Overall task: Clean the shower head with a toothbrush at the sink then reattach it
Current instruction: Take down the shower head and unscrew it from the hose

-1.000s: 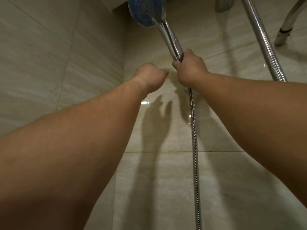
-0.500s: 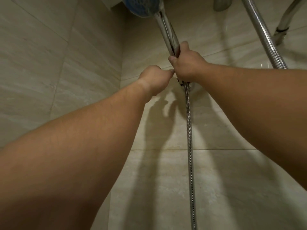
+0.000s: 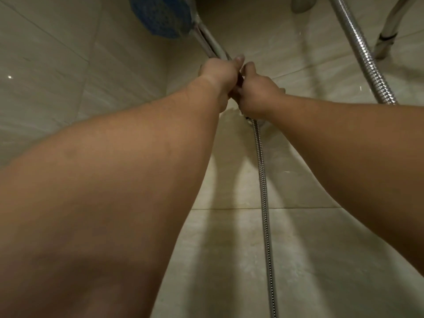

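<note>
The shower head [image 3: 161,16] has a blue spray face and a chrome handle, and it sits high against the tiled wall near the top of the view. My left hand [image 3: 219,75] grips the chrome handle just below the head. My right hand [image 3: 257,95] grips the lower end of the handle, where the thin metal hose [image 3: 263,191] joins it. The hose hangs straight down the wall below my right hand. The joint between handle and hose is hidden inside my hands. No toothbrush is in view.
A thicker ribbed chrome hose [image 3: 364,56] runs diagonally at the upper right. Beside it, at the far upper right, a chrome pipe [image 3: 387,33] curves away. Beige tiled walls [image 3: 57,76] meet in a corner behind the shower head.
My left hand moved from beside the handle onto it and now grips it. My right hand slid lower toward the hose joint. The shower head shifted left in view.
</note>
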Motion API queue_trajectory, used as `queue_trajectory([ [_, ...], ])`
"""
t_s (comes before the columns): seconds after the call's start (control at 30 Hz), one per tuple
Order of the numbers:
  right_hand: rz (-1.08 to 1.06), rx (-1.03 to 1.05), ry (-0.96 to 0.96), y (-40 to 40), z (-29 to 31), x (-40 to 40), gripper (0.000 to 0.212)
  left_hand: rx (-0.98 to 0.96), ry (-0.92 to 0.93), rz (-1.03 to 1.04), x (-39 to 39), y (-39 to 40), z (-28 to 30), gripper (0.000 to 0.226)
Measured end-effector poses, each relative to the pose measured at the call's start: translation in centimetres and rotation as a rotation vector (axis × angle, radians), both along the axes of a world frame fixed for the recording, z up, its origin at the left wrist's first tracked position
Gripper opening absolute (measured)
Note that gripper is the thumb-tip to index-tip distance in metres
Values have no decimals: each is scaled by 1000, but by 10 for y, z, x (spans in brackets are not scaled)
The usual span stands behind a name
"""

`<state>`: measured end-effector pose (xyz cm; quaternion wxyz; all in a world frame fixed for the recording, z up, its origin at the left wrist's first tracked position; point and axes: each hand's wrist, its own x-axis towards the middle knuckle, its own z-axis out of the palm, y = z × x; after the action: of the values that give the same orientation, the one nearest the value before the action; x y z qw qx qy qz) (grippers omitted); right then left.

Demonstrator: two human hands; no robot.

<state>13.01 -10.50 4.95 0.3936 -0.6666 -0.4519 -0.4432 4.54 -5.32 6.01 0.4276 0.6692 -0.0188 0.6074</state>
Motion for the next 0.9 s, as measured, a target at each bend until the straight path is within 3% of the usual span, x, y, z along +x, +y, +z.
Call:
queue_trajectory([
  [0.17,61,-29,62,-8,-3,9,84,-42,-53,-3,-9,-4,7,36],
  [0.4,-3,-89,35,-7,-14,8,95,-151,-156,-119,-42,11,4,26],
  [0.6,-121,-135,-71,1,-29,1,114,-305,-120,-201,-48,52,-30,27],
  [0.9,-327,-218,-404,7,-103,-23,99,-407,23,-344,-47,69,-123,22],
])
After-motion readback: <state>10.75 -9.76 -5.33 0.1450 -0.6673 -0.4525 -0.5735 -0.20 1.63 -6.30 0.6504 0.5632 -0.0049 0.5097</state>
